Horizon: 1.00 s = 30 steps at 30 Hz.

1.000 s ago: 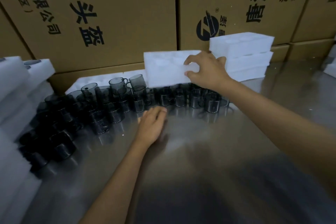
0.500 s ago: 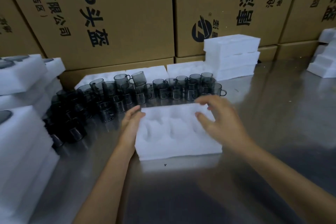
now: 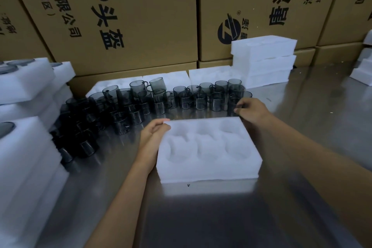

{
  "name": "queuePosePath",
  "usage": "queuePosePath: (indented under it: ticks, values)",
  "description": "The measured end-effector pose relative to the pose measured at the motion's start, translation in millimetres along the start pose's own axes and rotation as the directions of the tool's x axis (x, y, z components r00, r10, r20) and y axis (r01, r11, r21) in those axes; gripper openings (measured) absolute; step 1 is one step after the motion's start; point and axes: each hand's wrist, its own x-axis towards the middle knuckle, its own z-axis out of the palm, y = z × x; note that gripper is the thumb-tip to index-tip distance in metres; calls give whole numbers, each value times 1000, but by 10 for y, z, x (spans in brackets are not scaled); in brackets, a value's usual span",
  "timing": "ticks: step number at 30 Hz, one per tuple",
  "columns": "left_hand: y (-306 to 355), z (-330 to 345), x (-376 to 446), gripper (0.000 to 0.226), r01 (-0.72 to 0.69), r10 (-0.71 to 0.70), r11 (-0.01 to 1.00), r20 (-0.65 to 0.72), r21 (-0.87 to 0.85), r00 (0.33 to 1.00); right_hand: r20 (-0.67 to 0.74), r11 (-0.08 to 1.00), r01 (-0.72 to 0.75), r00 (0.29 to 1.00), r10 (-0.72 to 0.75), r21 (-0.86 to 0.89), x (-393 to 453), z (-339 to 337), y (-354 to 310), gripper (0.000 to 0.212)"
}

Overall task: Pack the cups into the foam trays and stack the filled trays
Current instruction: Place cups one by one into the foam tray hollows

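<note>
The cups (image 3: pixel 181 98) stood crowded rim to rim in a long band across the far half of the steel table (image 3: pixel 302 147), some perched on others near the back, and that seemed the weak spot: a careless reach into that crowd could knock one over and send its neighbours toppling. The right hand (image 3: pixel 250 109) was at the right end of the row, fingers curled at a cup there; whether they had actually clamped it I could not tell. The left hand (image 3: pixel 154 133) rested loosely curled against the far left corner of the empty foam tray (image 3: pixel 207 149), steadying it. The tray lay flat near the table's middle, just in front of the cups, white and soft-edged, with six round pockets, all unfilled. Being so light, it might slide if a cup were pushed in hard. Filled trays (image 3: pixel 26 86) were stacked along the left edge, spare ones (image 3: pixel 263 60) at the back.
</note>
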Motion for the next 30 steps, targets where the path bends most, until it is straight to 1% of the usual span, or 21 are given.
queuePosePath:
  ticks: [2, 4, 6, 7, 8, 10, 11, 13, 14, 15, 16, 17, 19, 21, 23, 25, 27, 30]
  values:
    - [21, -4, -19, 14, 1, -1, 1000, 15, -2, 1000, -50, 998, 17, 999, -13, 68, -115, -76, -62, 13]
    - [39, -1, -55, 12, 8, -8, 1000, 33, 8, 999, -132, 982, 22, 991, 3, 189, -283, -167, -191, 13]
    - [56, 10, -119, 10, 18, -19, 1000, 40, 24, 999, -193, 942, 50, 981, 16, 333, -512, -222, -400, 22]
    - [62, 16, -161, 10, 19, -21, 999, 45, 35, 999, -188, 922, 77, 982, -5, 379, -645, -228, -519, 29]
    - [66, 17, -207, 12, 17, -19, 999, 49, 44, 999, -150, 910, 106, 987, -49, 400, -777, -222, -632, 35]
    - [74, 5, -292, 14, 14, -17, 999, 63, 45, 998, 3, 895, 169, 982, -187, 413, -1028, -175, -828, 40]
    - [76, -11, -334, 13, 16, -19, 999, 72, 42, 997, 105, 876, 201, 957, -272, 438, -1138, -139, -901, 39]
    - [78, -66, -423, 13, 18, -21, 999, 94, 40, 995, 316, 843, 216, 858, -405, 493, -1294, -56, -992, 42]
    - [73, -92, -460, 13, 16, -21, 999, 102, 43, 995, 394, 846, 218, 809, -436, 487, -1348, -16, -1013, 49]
    - [67, -117, -490, 14, 10, -15, 999, 106, 45, 994, 435, 853, 231, 780, -450, 469, -1393, 22, -1025, 56]
    - [64, -133, -517, 15, 2, -6, 999, 110, 39, 994, 445, 857, 244, 772, -455, 453, -1421, 55, -1022, 60]
    - [67, -140, -535, 18, -6, 4, 1000, 118, 16, 993, 434, 859, 254, 778, -455, 444, -1440, 86, -1007, 59]
    - [91, -134, -539, 24, 8, 4, 997, 149, -76, 989, 411, 858, 265, 790, -455, 440, -1458, 120, -967, 53]
    - [118, -135, -526, 28, 37, -6, 989, 214, -143, 977, 421, 846, 284, 768, -482, 451, -1485, 143, -928, 51]
    - [136, -141, -520, 35, 49, 0, 986, 299, -157, 954, 412, 823, 338, 740, -532, 456, -1501, 147, -897, 53]
    - [140, -164, -514, 41, 65, -4, 986, 362, -156, 932, 422, 825, 357, 729, -540, 439, -1502, 135, -897, 60]
    - [144, -203, -503, 42, 80, -18, 986, 382, -147, 924, 458, 842, 355, 719, -523, 406, -1499, 129, -893, 67]
    - [136, -243, -476, 39, 107, -56, 987, 369, -121, 928, 501, 858, 358, 701, -508, 369, -1503, 135, -891, 69]
